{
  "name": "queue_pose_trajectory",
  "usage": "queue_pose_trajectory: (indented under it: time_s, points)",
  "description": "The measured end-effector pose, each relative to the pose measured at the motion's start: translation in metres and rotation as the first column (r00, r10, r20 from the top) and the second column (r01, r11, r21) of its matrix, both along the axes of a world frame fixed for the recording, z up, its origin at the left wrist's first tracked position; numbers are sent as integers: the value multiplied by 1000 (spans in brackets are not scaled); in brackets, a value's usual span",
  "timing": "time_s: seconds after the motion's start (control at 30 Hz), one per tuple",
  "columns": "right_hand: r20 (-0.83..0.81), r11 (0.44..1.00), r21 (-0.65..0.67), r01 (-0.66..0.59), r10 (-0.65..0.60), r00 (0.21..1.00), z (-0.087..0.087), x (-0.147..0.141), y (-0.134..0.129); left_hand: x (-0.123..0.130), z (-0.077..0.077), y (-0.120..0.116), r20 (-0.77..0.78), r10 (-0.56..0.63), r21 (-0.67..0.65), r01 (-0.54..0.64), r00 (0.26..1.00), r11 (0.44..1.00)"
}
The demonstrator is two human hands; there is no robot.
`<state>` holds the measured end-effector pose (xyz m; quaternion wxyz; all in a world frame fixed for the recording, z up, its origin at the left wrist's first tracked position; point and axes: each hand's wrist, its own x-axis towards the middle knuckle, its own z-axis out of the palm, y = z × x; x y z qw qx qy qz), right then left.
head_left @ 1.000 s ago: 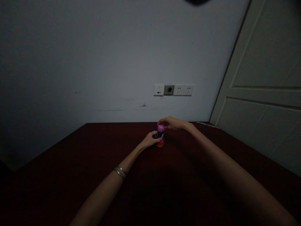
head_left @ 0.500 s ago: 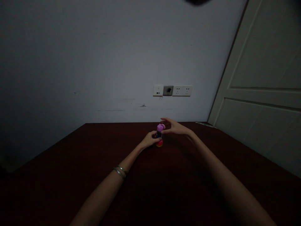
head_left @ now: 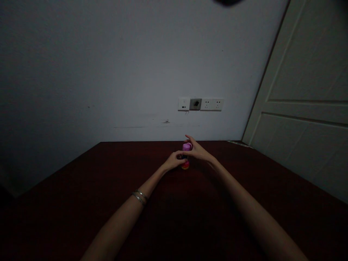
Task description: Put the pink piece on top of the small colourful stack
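A small bottle with a pink-purple cap stands upright on the dark red-brown table, its base red and yellow. My left hand is wrapped round the lower body from the left, thumb across the front. From the right, my right hand reaches round the cap with fingers spread. Its thumb lies across the front just below the cap, and its index finger points up behind. Whether those fingers touch the cap, I cannot tell. Both hands hide most of the bottle's middle.
The table meets a pale wall at its far edge. Sockets and a switch sit on the wall behind the bottle. A panelled white door rises at the right. A thin strip lies at the back right edge.
My right hand has moved left and closer round the cap, its thumb now across the front of the bottle. My left hand keeps its hold. The view has shifted slightly.
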<state>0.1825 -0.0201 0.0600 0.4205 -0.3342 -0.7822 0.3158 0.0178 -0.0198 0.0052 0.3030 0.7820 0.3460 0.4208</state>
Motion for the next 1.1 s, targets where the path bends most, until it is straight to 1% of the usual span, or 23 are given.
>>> queue_pose_trajectory:
  time_s: [0.1,0.17,0.23,0.3,0.37,0.43,0.5,0.6,0.7,0.8,0.87,0.97,1.1]
  points:
    - [-51,984,-92,-155,151,987,4,5,0,0,1,-1,-29,17,-4,-17,999,1000]
    - [-52,971,-116,-207,202,978,5,8,1,1,2,-2,-40,24,-5,-24,999,1000]
    - [-28,980,-90,-176,174,984,3,8,3,1,2,-2,-35,25,-4,-26,999,1000]
    - [11,995,-46,-93,94,996,-1,5,4,1,1,-2,-19,22,4,-22,1000,1000]
    - [30,999,-32,-32,33,999,-3,0,3,1,0,-1,-3,13,5,-13,1000,1000]
    - [19,997,-59,-43,45,999,-3,-2,1,1,-1,0,0,9,-8,-9,1000,1000]
    - [-15,987,-114,-115,115,993,1,0,-1,1,-1,1,-8,9,-24,-9,1000,1000]
    - [-52,957,-205,-206,200,978,9,11,-1,1,-2,2,-14,11,-31,-12,1000,999]
    - [-69,944,-236,-228,218,974,14,25,4,0,-2,1,-17,15,-18,-15,1000,1000]
    - [-76,952,-218,-216,204,976,15,32,9,-2,-1,0,-35,20,-16,-21,999,1000]
    - [-67,963,-200,-178,168,983,14,32,9,-2,-1,0,-40,23,-19,-24,999,1000]
    - [-48,978,-170,-117,110,993,10,24,7,-2,-1,0,-24,17,-25,-18,1000,1000]
    - [-35,990,-113,-81,78,996,2,9,4,0,1,-1,-32,20,-11,-20,999,1000]
